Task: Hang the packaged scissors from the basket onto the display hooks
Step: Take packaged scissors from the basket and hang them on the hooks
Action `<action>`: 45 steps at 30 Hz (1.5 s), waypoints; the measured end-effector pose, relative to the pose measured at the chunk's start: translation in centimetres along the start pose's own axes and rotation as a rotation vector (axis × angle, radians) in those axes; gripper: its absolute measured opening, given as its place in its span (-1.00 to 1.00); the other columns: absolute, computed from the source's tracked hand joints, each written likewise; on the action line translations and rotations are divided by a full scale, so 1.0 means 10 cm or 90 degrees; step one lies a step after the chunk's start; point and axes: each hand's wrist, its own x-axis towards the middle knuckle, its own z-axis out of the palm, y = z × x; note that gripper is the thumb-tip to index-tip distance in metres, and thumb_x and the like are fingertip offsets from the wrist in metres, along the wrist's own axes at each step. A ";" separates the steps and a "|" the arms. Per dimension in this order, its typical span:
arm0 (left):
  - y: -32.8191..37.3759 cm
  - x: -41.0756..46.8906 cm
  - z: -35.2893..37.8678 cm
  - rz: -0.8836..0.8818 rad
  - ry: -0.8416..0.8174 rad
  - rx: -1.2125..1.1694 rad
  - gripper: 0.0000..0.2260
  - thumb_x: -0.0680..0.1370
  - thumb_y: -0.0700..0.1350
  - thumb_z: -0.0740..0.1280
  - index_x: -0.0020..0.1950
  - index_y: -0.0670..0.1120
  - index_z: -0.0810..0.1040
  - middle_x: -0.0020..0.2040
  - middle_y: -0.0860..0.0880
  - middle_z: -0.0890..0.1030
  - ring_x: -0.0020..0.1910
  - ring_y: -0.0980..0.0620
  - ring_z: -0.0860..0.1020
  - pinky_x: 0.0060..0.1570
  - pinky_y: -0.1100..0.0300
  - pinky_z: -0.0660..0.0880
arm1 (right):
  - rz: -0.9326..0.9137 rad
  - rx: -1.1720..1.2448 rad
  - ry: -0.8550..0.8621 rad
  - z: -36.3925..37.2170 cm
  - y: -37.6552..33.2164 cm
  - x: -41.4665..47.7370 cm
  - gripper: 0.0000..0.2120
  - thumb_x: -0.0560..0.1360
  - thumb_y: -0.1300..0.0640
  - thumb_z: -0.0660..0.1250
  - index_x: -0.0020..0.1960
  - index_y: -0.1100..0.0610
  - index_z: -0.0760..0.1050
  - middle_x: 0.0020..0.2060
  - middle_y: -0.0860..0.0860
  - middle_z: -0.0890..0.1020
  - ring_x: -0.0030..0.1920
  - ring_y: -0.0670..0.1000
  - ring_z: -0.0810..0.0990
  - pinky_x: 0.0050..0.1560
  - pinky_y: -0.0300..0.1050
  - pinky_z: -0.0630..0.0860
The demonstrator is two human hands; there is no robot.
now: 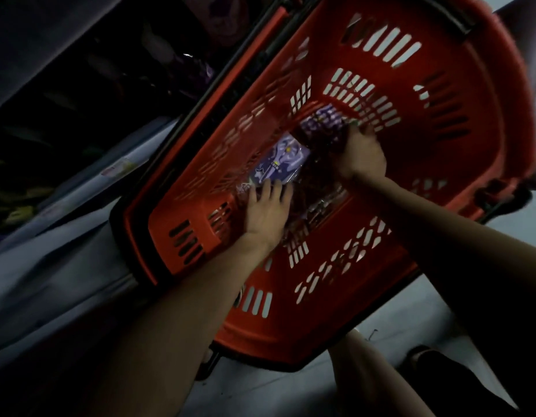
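A red plastic basket (441, 94) with slotted walls fills the middle of the head view, on the floor. Both my arms reach down into it. My left hand (268, 212) lies over the near end of a purple packaged pair of scissors (286, 162) on the basket bottom, fingers on the packet's edge. My right hand (361, 155) grips another purple packet (324, 121) deeper in the basket; its fingers curl over the packet's end. The picture is dark and blurred, so finer detail of the packets is hidden.
Dark shelving (89, 94) with dim goods and a pale shelf edge with price labels (119, 168) runs along the left. Grey floor (260, 392) shows below the basket. A knee and a dark shoe (432, 359) sit at the bottom right.
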 end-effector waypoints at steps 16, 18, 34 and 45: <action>-0.11 -0.04 0.21 -0.085 0.068 -0.265 -0.54 0.49 -0.03 0.50 0.32 -0.05 0.43 0.24 -0.09 0.46 0.09 -0.17 0.60 -0.08 -0.03 0.54 | 0.237 0.198 -0.011 0.22 0.17 0.36 -0.17 0.59 -0.08 0.38 0.62 0.25 0.00 0.58 0.23 0.20 0.58 0.18 0.18 0.53 -0.01 0.13; -0.16 -0.08 0.22 -0.122 0.074 -0.331 -0.62 0.49 -0.01 0.49 0.26 -0.03 0.51 0.21 -0.08 0.50 0.06 -0.19 0.61 -0.10 -0.02 0.53 | 0.238 0.267 -0.062 0.19 0.15 0.33 -0.11 0.49 -0.04 0.51 0.59 0.25 0.11 0.55 0.22 0.27 0.56 0.19 0.25 0.54 0.02 0.22; -0.17 -0.73 -0.74 -0.374 0.058 -0.879 -0.81 0.48 -0.19 0.54 -0.01 -0.23 0.59 -0.29 0.00 0.53 -0.29 -0.02 0.53 -0.37 0.40 0.41 | 0.311 0.785 -0.179 -0.82 -0.03 -1.08 -0.80 0.57 0.42 0.31 0.16 0.26 0.51 -0.22 0.20 0.61 -0.43 0.07 0.61 -0.46 -0.13 0.55; -0.29 -1.49 -1.93 -0.284 -0.013 -0.956 -0.69 0.61 -0.08 0.41 0.32 -0.17 0.56 0.15 -0.10 0.66 0.12 -0.08 0.62 0.09 0.02 0.56 | 0.163 0.703 -0.264 -1.78 0.11 -2.65 -0.39 0.43 0.51 0.43 0.34 0.00 0.54 -0.02 0.09 0.73 -0.08 0.11 0.73 -0.04 0.08 0.69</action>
